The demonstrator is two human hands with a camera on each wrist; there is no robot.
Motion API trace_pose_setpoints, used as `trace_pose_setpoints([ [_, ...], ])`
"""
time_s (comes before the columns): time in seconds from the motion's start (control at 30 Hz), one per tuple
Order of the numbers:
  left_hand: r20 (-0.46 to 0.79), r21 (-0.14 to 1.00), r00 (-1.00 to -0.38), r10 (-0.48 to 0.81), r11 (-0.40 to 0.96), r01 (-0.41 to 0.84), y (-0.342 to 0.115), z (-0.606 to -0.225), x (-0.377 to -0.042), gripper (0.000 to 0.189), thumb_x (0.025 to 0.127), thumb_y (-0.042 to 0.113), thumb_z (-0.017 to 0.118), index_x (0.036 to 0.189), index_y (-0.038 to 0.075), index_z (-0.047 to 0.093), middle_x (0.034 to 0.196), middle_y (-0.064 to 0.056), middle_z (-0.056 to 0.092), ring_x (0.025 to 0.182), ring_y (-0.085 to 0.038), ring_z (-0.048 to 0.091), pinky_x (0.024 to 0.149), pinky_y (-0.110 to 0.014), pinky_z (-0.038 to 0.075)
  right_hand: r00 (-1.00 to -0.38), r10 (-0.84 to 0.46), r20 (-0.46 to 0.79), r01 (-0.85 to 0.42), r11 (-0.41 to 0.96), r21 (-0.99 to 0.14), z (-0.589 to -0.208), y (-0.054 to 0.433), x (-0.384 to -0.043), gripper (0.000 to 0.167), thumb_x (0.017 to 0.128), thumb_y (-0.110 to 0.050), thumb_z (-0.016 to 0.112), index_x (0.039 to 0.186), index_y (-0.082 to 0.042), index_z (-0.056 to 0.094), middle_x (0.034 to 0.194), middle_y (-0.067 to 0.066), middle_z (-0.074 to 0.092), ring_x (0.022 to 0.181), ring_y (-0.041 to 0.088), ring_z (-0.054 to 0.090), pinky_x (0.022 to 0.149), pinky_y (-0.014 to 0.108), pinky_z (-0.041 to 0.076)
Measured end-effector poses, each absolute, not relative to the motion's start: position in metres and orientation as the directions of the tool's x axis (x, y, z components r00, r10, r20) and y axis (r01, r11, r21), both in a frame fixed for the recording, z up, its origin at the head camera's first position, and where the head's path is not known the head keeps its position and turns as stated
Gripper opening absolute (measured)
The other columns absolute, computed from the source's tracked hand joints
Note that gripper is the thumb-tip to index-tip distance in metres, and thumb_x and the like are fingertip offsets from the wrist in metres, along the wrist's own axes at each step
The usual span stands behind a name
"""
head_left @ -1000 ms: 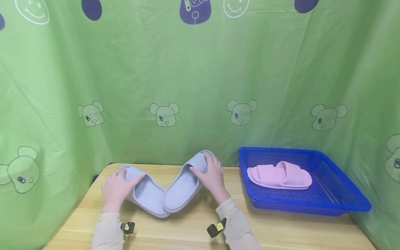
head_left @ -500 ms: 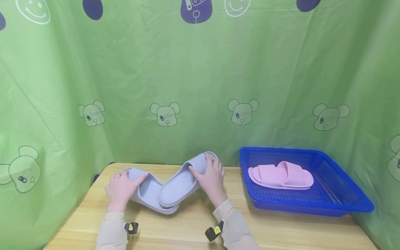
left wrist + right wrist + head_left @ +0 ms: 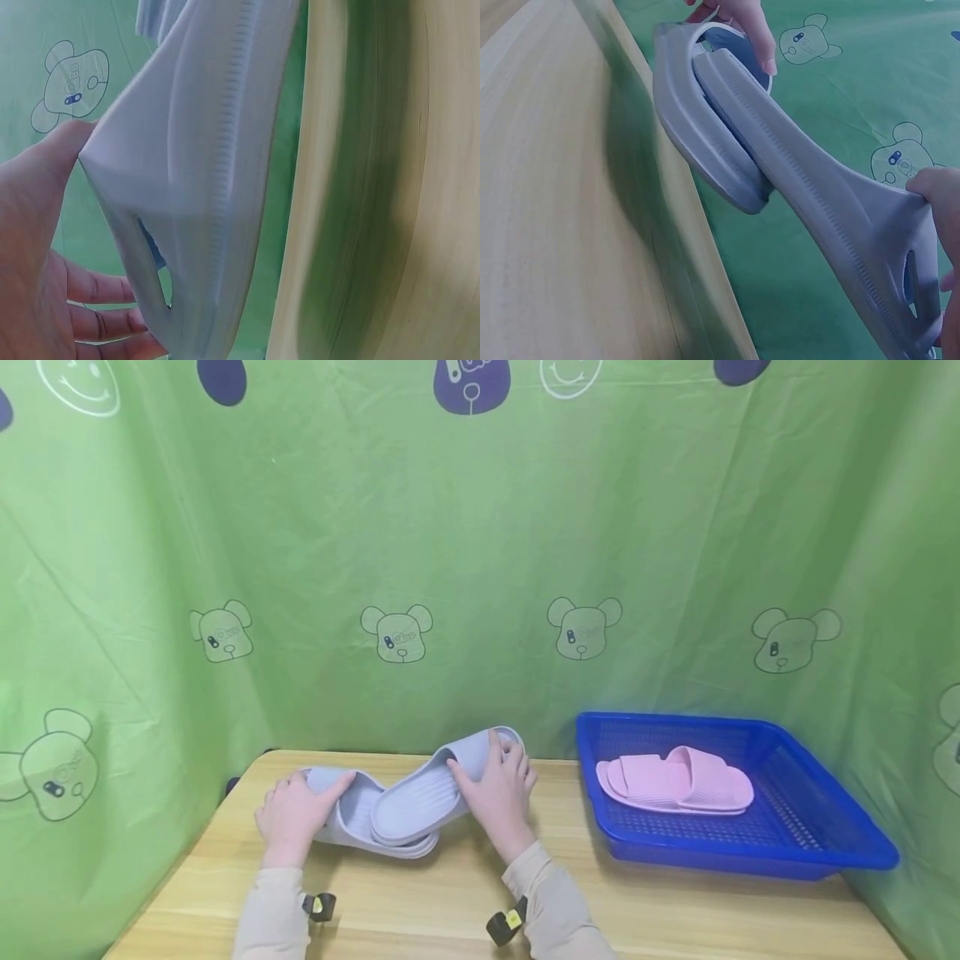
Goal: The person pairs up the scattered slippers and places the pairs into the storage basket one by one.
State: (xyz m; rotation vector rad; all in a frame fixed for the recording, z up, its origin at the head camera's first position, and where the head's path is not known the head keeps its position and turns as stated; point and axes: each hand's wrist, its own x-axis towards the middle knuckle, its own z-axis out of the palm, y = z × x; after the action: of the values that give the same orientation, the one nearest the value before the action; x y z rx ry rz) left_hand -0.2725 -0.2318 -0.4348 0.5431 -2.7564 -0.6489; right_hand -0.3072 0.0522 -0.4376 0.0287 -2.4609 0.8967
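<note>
In the head view my left hand [image 3: 292, 814] grips a pale grey-blue slipper [image 3: 356, 806] by its strap, thumb at the strap's opening. My right hand [image 3: 497, 789] holds the matching slipper [image 3: 420, 802] the same way, its toe end raised to the right. The heel of the right slipper overlaps the insole of the left one. From the right wrist, the left slipper [image 3: 679, 97] and the right slipper [image 3: 810, 187] appear heel over insole, with table and shadow beside them. The left wrist view shows the left slipper's side [image 3: 202, 165] and an opening near its toe.
To the right stands a blue plastic basket [image 3: 712, 860] with a pair of pink slippers [image 3: 708, 781] lying one partly inside the other. A wooden table [image 3: 420, 914] lies under everything. Behind it hangs a green curtain [image 3: 480, 527] printed with bear heads.
The right slipper has slid left, its heel going farther over the left slipper's insole. The left hand has shifted a little right, and its slipper lies flatter. The basket and pink slippers stay put.
</note>
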Motion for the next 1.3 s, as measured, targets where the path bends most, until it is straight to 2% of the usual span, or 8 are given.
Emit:
trace_pose_setpoints([
  [0.3,0.14,0.456,-0.888,-0.438,0.824,-0.335,-0.228,-0.435,-0.274,0.122,0.069,0.095,0.038,0.139,-0.005,0.044,0.129,-0.031,0.055,0.11,-0.048,0.056,0.081,-0.057,0.046,-0.879,0.163,0.447,-0.147,0.801,-0.581,-0.441,0.05,-0.307,0.098,0.084,-0.072,0.053,0.153,-0.008,0.027,0.137,0.025,0.043,0.125,0.041,0.041,0.1,0.054,0.031],
  [0.57,0.127,0.451,-0.882,-0.454,0.818,-0.356,-0.224,-0.433,-0.273,0.125,0.068,0.096,0.036,0.136,-0.008,0.044,0.124,-0.03,0.057,0.106,-0.047,0.059,0.078,-0.056,0.047,-0.886,0.165,0.433,-0.114,0.828,-0.549,-0.442,0.05,-0.308,0.098,0.085,-0.076,0.047,0.155,-0.012,0.023,0.132,0.027,0.047,0.123,0.041,0.043,0.096,0.052,0.033],
  [0.97,0.136,0.433,-0.873,-0.468,0.821,-0.373,-0.215,-0.431,-0.272,0.119,0.071,0.093,0.039,0.132,-0.009,0.045,0.116,-0.029,0.06,0.1,-0.044,0.061,0.076,-0.052,0.046,-0.903,0.176,0.392,-0.078,0.83,-0.552,-0.437,0.053,-0.306,0.102,0.081,-0.078,0.049,0.156,-0.014,0.022,0.132,0.027,0.044,0.12,0.041,0.044,0.093,0.052,0.034],
  [1.3,0.144,0.439,-0.863,-0.485,0.813,-0.383,-0.214,-0.429,-0.272,0.119,0.072,0.092,0.04,0.133,-0.01,0.044,0.117,-0.03,0.06,0.1,-0.047,0.061,0.075,-0.053,0.045,-0.911,0.138,0.388,-0.107,0.831,-0.546,-0.432,0.049,-0.301,0.099,0.082,-0.082,0.042,0.154,-0.014,0.027,0.134,0.026,0.044,0.12,0.04,0.045,0.093,0.052,0.034],
])
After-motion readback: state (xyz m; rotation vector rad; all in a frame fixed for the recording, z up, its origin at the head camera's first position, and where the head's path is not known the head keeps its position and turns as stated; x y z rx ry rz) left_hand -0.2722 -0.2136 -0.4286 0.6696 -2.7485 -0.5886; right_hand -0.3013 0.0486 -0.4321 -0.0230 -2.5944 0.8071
